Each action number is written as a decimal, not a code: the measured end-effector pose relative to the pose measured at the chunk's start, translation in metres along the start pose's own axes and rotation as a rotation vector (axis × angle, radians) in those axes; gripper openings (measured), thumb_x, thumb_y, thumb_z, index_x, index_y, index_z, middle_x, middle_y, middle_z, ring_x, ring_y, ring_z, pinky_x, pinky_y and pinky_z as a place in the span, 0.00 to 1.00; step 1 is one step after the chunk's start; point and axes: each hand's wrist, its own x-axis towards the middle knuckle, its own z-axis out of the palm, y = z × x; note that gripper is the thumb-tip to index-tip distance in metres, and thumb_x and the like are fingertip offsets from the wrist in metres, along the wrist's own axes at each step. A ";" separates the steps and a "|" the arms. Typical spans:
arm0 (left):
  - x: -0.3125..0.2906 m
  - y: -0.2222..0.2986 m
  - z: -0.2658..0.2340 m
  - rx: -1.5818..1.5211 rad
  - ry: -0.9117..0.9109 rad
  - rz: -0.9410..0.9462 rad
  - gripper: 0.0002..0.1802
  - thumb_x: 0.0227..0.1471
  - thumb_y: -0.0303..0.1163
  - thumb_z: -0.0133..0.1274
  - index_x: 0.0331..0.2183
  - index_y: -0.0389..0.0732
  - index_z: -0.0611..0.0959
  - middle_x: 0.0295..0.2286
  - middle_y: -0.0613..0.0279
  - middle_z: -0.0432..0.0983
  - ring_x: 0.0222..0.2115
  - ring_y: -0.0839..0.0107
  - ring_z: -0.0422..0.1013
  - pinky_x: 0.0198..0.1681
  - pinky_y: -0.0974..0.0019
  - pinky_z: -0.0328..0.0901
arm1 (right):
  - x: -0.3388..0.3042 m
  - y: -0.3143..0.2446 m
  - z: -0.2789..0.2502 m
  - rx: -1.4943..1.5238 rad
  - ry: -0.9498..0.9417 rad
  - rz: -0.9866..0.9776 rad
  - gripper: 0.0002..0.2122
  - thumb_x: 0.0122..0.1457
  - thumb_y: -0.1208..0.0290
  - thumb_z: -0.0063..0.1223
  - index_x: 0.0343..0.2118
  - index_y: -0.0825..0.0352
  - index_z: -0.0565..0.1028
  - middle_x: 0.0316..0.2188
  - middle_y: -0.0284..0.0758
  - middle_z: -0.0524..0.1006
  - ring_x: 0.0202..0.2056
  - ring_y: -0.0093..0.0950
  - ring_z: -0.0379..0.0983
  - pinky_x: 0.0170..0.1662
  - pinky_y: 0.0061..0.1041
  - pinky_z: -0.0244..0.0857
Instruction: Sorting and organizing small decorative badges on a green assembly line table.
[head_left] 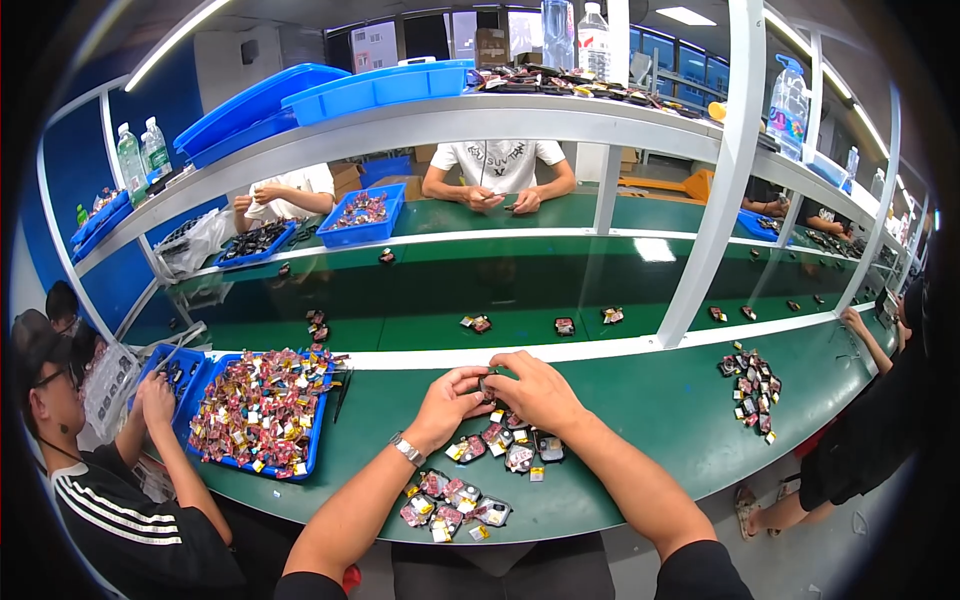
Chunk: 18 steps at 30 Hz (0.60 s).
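Observation:
My left hand [446, 405], with a watch on its wrist, and my right hand [542, 390] meet over the green bench. Their fingertips pinch a small dark part [488, 390] between them; most of it is hidden by the fingers. Just under the hands lies a loose group of small black casings [519, 457] with reddish circuit boards and yellow-white pieces. A second heap of similar units [460, 494] rests closer to me, by the bench's near edge. To the left, a blue tray [318, 440] is piled high with reddish boards carrying yellow and white parts.
Dark tweezers [342, 396] lie beside the tray. Another cluster of units [752, 390] sits on the right. Beyond a white rail, scattered units [565, 326] rest on a green strip. A metal upright [712, 190] supports the overhead shelf. Co-workers sit left and opposite; another is at right.

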 end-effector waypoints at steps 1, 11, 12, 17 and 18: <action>-0.001 0.001 0.002 0.026 -0.011 -0.004 0.21 0.56 0.15 0.43 0.53 0.33 0.67 0.47 0.56 0.70 0.46 0.71 0.71 0.50 0.68 0.71 | 0.000 0.001 0.000 0.017 -0.008 0.033 0.09 0.49 0.75 0.58 0.35 0.63 0.75 0.42 0.35 0.71 0.44 0.36 0.68 0.45 0.35 0.66; 0.000 0.001 0.003 0.092 -0.027 -0.017 0.22 0.55 0.15 0.44 0.52 0.34 0.68 0.48 0.57 0.70 0.45 0.72 0.71 0.49 0.68 0.71 | -0.003 0.007 0.004 0.057 -0.054 0.013 0.09 0.48 0.75 0.59 0.33 0.64 0.74 0.44 0.36 0.71 0.48 0.36 0.67 0.49 0.35 0.64; 0.000 0.000 0.001 0.094 -0.023 -0.006 0.22 0.55 0.15 0.44 0.52 0.34 0.68 0.48 0.57 0.71 0.45 0.72 0.71 0.49 0.68 0.71 | -0.002 0.007 0.003 0.103 -0.075 0.020 0.09 0.47 0.74 0.59 0.33 0.64 0.74 0.44 0.36 0.71 0.48 0.36 0.67 0.49 0.35 0.64; 0.000 0.001 0.000 0.083 -0.040 -0.010 0.22 0.55 0.16 0.45 0.52 0.33 0.68 0.48 0.56 0.71 0.45 0.72 0.72 0.48 0.69 0.71 | -0.006 0.008 0.005 0.153 -0.097 0.058 0.07 0.48 0.73 0.59 0.32 0.63 0.77 0.46 0.36 0.71 0.50 0.36 0.66 0.52 0.35 0.63; 0.000 0.001 0.000 0.071 -0.054 -0.003 0.22 0.55 0.16 0.46 0.52 0.33 0.68 0.48 0.56 0.71 0.45 0.71 0.72 0.48 0.69 0.71 | -0.007 0.008 0.004 0.208 -0.088 0.128 0.06 0.49 0.73 0.59 0.31 0.63 0.78 0.47 0.36 0.71 0.51 0.36 0.66 0.53 0.34 0.63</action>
